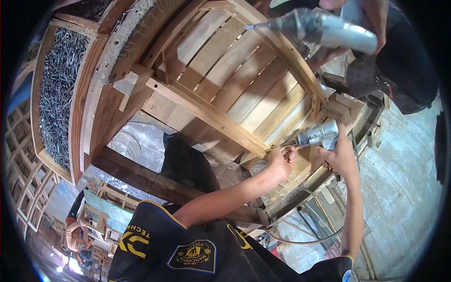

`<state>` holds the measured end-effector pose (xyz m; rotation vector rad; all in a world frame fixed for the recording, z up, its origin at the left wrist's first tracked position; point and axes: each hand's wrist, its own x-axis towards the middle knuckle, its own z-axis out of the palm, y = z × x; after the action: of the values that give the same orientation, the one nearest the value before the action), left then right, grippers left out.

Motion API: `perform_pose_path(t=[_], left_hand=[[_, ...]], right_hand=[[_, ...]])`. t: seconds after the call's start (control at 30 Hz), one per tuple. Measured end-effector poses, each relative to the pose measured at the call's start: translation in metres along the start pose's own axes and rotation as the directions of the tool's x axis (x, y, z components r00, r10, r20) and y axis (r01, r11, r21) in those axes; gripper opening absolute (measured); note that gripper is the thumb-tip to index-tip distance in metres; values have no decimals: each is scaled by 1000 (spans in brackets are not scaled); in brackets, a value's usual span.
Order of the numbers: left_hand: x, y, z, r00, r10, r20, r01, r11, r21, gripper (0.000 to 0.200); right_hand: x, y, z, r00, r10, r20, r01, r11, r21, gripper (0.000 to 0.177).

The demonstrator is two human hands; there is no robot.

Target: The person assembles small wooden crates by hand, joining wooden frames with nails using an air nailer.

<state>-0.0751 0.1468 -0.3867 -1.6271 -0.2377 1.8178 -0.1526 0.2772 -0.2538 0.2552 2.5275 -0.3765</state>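
Observation:
My right hand is wrapped round the handle of a silver power screwdriver, whose nose points left at a corner of a slatted wooden frame. Close to that tip, my left hand has its fingers curled in a pinch; whatever is between them is too small to make out. The wooden piece lies slats down on the workbench, with its rails and short legs facing up. Across from me, a co-worker's hand grips a second silver power screwdriver, blurred, above the far rail.
A wooden bin full of screws stands at the left, with another bin of screws behind it. The bench's metal rim curves below my hands. A hose hangs beneath. Stacked frames and another person are farther back left.

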Motion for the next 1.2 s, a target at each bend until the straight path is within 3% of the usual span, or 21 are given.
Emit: perform_pose_path(t=[0.03, 0.17, 0.27, 0.3, 0.4, 0.43, 0.47, 0.5, 0.53, 0.57, 0.6, 0.67, 0.7, 0.8, 0.9, 1.0, 1.1, 1.2], left_hand=[[-2, 0, 1, 1000, 0, -1, 0, 1000, -8, 47], [-3, 2, -1, 1000, 5, 17, -5, 1000, -8, 49], [-6, 6, -1, 998, -46, 35, 45, 998, 37, 46], [-9, 10, -2, 997, -73, 37, 71, 996, 57, 44], [-35, 36, -20, 971, -74, 227, -85, 783, 616, 32], [-54, 52, -16, 940, 124, 317, -329, 576, 748, 27], [-81, 69, -3, 851, 280, 444, -516, 290, 806, 22], [-103, 83, 12, 627, 467, 624, -661, -105, 743, 19], [-105, 102, 16, 430, 521, 737, -676, -355, 645, 16], [-100, 128, 22, 149, 453, 879, -607, -659, 443, 15], [-90, 148, 26, -115, 281, 953, -424, -881, 209, 14], [-69, 155, 22, -97, 250, 963, -227, -948, 223, 13], [-67, 155, 24, -86, 235, 968, -123, -967, 223, 12], [-63, 154, 23, -106, 300, 948, -79, -953, 293, 8], [-57, 152, 22, -185, 314, 931, -43, -949, 311, 7], [-55, 153, 20, -177, 326, 929, -89, -945, 315, 10], [-56, 152, 21, -181, 289, 940, 1, -956, 294, 7], [-53, 155, 19, -201, 258, 945, -52, -966, 253, 4]], right_hand=[[10, -22, -14, 960, 208, 186, -225, 971, 79, 72], [45, -25, -20, 904, 151, 401, -203, 975, 90, 80], [56, -29, -8, 918, 118, 379, -126, 992, -3, 88], [65, -27, -9, 883, 138, 450, -148, 989, -13, 97], [82, -27, -1, 852, 172, 494, -133, 985, -114, 86], [84, -28, 1, 840, 188, 509, -129, 980, -149, 83], [86, -30, 2, 839, 208, 503, -131, 974, -183, 83], [86, -33, 4, 838, 228, 496, -134, 967, -217, 83], [88, -36, 5, 837, 247, 488, -136, 958, -251, 83], [90, -39, 6, 813, 274, 514, -154, 952, -265, 73], [92, -34, 7, 815, 286, 504, -158, 946, -282, 64], [95, -21, 16, 817, 307, 489, -160, 934, -319, 48], [95, -22, 17, 825, 276, 493, -121, 939, -323, 49], [90, -26, 13, 839, 253, 481, -130, 953, -275, 50], [90, -21, 21, 828, 276, 488, -119, 937, -328, 50], [87, -30, 16, 837, 244, 490, -77, 939, -336, 47], [84, -44, 7, 783, 307, 541, -138, 934, -330, 44], [82, -37, 10, 796, 343, 499, -172, 918, -357, 44]])
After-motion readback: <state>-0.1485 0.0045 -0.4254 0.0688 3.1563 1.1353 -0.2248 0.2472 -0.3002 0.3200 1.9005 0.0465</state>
